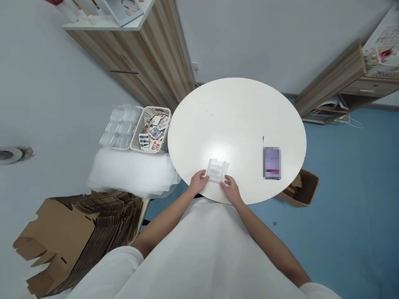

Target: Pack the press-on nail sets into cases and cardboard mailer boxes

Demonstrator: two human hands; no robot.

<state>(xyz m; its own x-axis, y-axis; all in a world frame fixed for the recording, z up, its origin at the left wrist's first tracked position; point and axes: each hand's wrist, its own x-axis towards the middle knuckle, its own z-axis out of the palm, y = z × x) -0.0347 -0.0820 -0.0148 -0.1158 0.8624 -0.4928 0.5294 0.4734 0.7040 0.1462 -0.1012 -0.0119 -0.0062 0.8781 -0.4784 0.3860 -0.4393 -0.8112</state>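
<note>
Round white counter [237,120], near edge: left hand [198,181] and right hand [231,189] both have fingers [225,179] closed on a small clear packet [217,170], one per side, probably keeping it flat.

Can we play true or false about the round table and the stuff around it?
1. Both the left hand and the right hand hold the small clear packet at the near edge of the round table. True.
2. The purple thing lies to the left of the packet. False: it lies on the table to the right of it.
3. The basket beside the table has small cards in it. True.
4. The flat cardboard boxes are stacked on the round table. False: they are piled off to the left, beside the person.
5. The floor is red. False: it is blue.
</note>
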